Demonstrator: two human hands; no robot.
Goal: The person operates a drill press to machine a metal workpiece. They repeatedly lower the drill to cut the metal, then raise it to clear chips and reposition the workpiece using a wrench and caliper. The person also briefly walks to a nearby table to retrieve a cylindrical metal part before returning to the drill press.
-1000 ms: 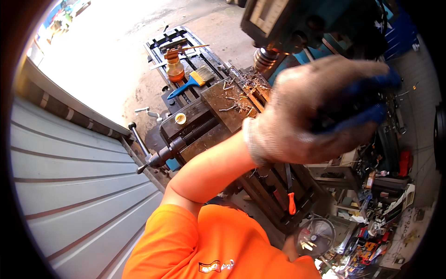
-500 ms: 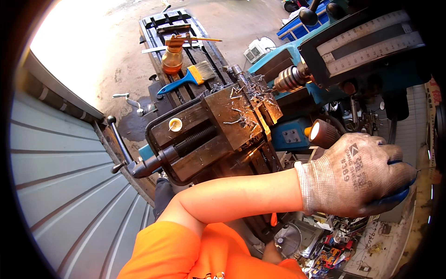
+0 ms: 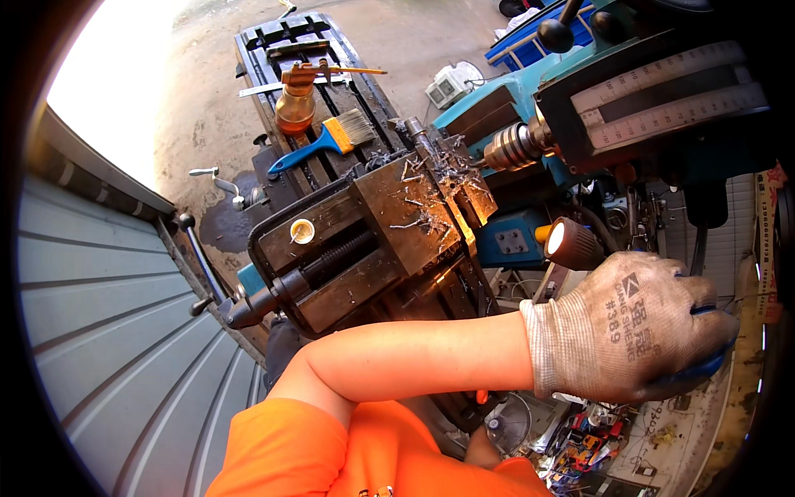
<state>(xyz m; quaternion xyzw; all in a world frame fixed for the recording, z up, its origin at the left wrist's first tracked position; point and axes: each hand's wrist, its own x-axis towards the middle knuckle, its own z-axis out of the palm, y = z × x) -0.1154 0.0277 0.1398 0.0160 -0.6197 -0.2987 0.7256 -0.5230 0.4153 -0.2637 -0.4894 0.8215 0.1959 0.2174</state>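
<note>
A slotted metal table (image 3: 352, 93) runs from 11 o'clock toward 5, carrying a large brown vise (image 3: 335, 302) near the centre. Curled metal shavings (image 3: 424, 220) litter the vise top, thickest at 1 o'clock. Pale ribbed wall (image 3: 132, 340) at 8 to 9 o'clock; concrete floor (image 3: 190, 141) at 10 to 12, with a dark stain (image 3: 222, 224) near 9.

Containers: a small cup (image 3: 312, 233) sits on the vise at 9 to 10 o'clock, holding something yellowish, too small to identify. At 11 o'clock an oil bottle (image 3: 296, 108) with a long spout stands on the table, amber liquid in its lower part; a blue-handled brush (image 3: 330, 139) lies just beside it.

The drill head (image 3: 662, 99) occupies 2 o'clock. Its dark lever (image 3: 701, 248), at 3 o'clock, passes behind the gloved left hand (image 3: 629, 331), whose fingers are curled; whether they grip the lever cannot be told. Of the right arm (image 3: 481, 451), only a patch shows at 5 o'clock; its hand is hidden, state unknown.
</note>
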